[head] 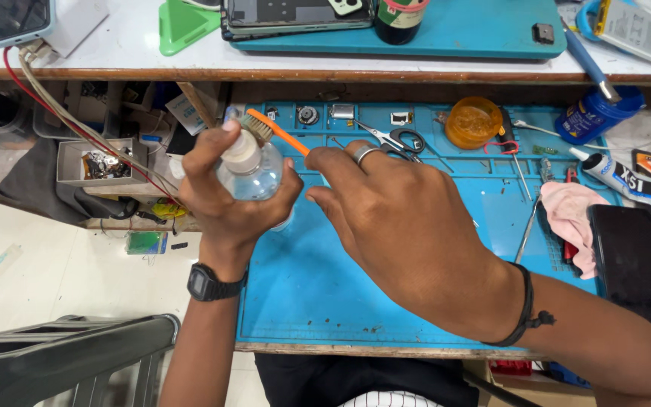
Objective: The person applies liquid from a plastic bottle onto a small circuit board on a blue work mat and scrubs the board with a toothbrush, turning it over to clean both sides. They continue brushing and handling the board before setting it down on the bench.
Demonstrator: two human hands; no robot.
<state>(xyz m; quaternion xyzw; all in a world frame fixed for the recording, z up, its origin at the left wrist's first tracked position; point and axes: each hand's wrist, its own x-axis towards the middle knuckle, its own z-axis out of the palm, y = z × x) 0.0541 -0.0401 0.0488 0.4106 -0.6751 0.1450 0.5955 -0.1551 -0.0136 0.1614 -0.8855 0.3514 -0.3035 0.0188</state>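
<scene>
Above the blue mat's [386, 301] left edge: left hand [227, 192] wrapped round clear bottle [254, 169], right hand [393, 218] pinching orange brush [276, 132], bristles at nozzle; wetting apparently underway, scrubbing not yet begun.

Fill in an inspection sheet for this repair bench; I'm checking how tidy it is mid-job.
Surface: blue work mat on a wooden bench, near part bare.
Job's things: clear bottle gripped in the left hand; orange-handled brush in the right hand, bristles at the bottle's top.
Clutter: scissors, orange round container, pink cloth, dark phone, glue tube, blue bottle.
Hands: both closed on their items; watch on the left wrist, ring and black cord on the right.
Cables: red and grey cables running down left of the mat.
Surroundings: upper shelf with a teal mat; pale floor at left.
</scene>
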